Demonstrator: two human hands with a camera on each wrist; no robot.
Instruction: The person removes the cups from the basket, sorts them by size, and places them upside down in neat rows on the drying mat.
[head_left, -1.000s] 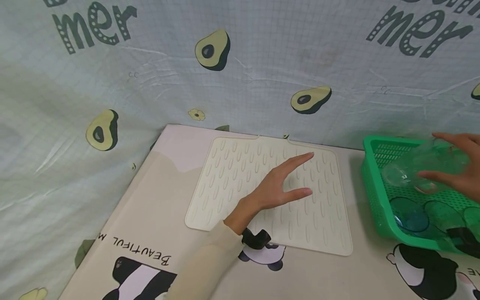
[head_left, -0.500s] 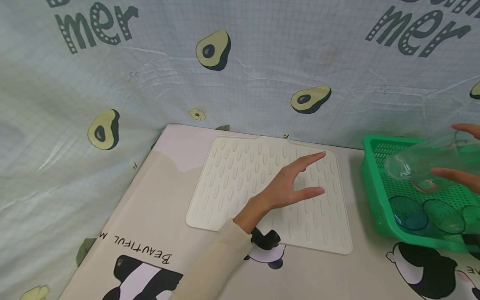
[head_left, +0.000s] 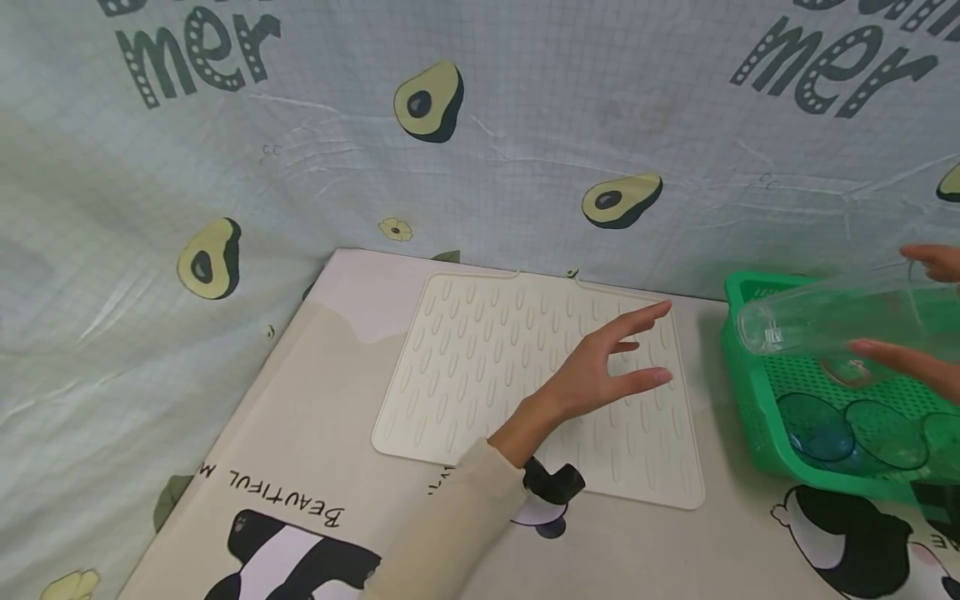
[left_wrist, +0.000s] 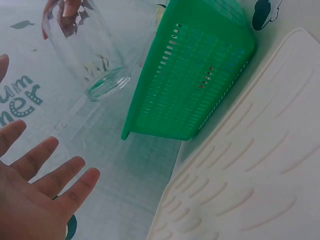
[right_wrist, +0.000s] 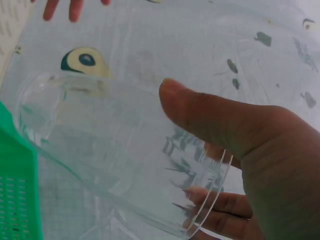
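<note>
My right hand (head_left: pixel 911 362) grips a tall clear drinking glass (head_left: pixel 810 317) near its rim, thumb on one side and fingers on the other. The glass lies sideways over the green basket (head_left: pixel 738 387), its base pointing left. In the right wrist view, the thumb (right_wrist: pixel 215 112) lies along the wall of the glass (right_wrist: pixel 110 145). Over the white ridged mat (head_left: pixel 480 367), my left hand (head_left: pixel 596 371) holds nothing, its fingers extended toward the basket. In the left wrist view, these spread fingers (left_wrist: pixel 65 177) are apart from the glass (left_wrist: pixel 87 50).
Inside the basket stand a blue glass (head_left: pixel 817 429), a greenish glass (head_left: pixel 888 437) and another (head_left: pixel 943 433) at the right edge. A further clear glass (head_left: pixel 851 372) lies behind them. A patterned curtain (head_left: pixel 510 150) hangs along the table's back edge.
My right hand has lifted the clear glass from inside the basket and brought its base left over the rim. The left hand has drifted right across the mat toward the basket.
</note>
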